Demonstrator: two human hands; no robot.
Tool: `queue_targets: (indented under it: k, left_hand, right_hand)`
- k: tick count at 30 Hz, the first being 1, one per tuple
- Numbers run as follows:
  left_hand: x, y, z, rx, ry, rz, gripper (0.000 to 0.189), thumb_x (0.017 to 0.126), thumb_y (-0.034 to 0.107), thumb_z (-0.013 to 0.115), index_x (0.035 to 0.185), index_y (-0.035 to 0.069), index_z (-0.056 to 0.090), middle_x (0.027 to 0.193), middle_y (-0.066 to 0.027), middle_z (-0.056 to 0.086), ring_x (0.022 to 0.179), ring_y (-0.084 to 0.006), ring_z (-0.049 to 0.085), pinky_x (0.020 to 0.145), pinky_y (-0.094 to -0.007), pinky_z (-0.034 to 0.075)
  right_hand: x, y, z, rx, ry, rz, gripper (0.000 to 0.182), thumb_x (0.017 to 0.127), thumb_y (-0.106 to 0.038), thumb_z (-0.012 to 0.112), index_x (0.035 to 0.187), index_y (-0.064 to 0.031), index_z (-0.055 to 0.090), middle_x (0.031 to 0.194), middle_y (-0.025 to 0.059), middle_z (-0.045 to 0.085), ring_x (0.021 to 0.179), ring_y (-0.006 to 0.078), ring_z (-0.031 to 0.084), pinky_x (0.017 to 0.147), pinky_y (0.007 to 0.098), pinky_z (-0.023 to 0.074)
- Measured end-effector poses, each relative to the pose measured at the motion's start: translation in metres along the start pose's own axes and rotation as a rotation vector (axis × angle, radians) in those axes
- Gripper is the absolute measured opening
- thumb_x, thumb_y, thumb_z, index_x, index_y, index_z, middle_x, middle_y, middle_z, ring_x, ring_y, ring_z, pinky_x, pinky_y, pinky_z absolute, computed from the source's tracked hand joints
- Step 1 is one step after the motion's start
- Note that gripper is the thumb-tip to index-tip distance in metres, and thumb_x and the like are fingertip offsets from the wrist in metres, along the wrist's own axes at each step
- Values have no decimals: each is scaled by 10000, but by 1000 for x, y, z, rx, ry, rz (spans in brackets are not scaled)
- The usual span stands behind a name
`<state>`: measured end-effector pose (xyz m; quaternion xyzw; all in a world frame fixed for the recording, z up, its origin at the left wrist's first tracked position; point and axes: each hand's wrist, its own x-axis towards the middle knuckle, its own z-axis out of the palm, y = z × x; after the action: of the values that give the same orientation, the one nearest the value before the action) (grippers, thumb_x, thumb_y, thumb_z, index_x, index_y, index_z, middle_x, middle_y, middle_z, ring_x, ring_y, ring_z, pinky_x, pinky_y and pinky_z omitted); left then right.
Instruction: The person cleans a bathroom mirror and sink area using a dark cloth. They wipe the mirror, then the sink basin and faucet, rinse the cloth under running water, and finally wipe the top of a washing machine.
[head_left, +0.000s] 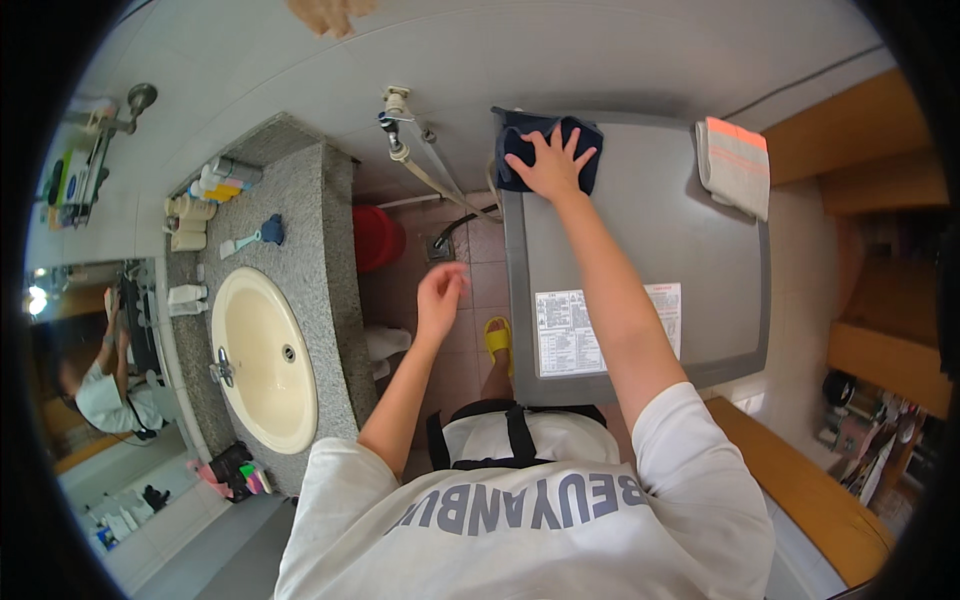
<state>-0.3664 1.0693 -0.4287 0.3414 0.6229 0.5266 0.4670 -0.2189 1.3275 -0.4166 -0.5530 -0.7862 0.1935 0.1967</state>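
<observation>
My right hand (558, 165) lies flat with fingers spread on a dark navy cloth (517, 161). The cloth is bunched at the far left corner of a grey lid (652, 232), which looks like a washing machine's top. A paper label with printed writing (559, 352) is stuck on the near part of the lid, partly hidden under my right forearm. My left hand (441, 296) hangs over the gap left of the machine, fingers curled in, with nothing visible in it. A folded grey towel with an orange band (735, 169) hangs over the lid's far right edge.
To the left, a cream basin (255, 397) is set in a speckled stone counter (300, 202) holding a brush (251, 240) and several bottles (217, 184). A tap with a hose (397, 139) juts from the wall above a red bucket (377, 238). Wooden shelving (885, 367) stands at right.
</observation>
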Motion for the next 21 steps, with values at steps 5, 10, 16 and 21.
queue_targets:
  k: [5,10,16,21]
  left_hand:
    - [-62,-15,-29,54,121,-134,186,937,4,489,1064,5,625,850,-42,653,717,-102,601,670,-227,491]
    - [-70,1,-36,56,248,-140,192,932,0,476,1053,10,624,851,-38,657,691,-92,594,641,-213,465]
    - [-84,29,-24,93,212,-104,173,946,36,495,1063,16,621,869,-38,656,723,-98,602,676,-220,468]
    - [-92,31,-28,186,151,-98,173,947,50,505,1070,22,624,879,-38,661,725,-96,606,679,-218,471]
  right_hand:
    - [-127,-6,-2,5,121,-213,489,739,-426,699,1131,-145,617,1351,268,423,1368,508,188,1051,716,32]
    - [-297,13,-70,28,-215,-234,500,698,-376,739,1140,-170,626,1345,220,412,1394,470,160,1056,717,56]
    - [-295,161,-156,-232,136,141,595,679,-240,638,1229,-61,495,1336,211,447,1354,447,263,1072,685,114]
    - [-219,295,-198,-466,199,814,695,834,-475,515,1476,-349,280,1524,202,243,1393,490,130,1020,745,85]
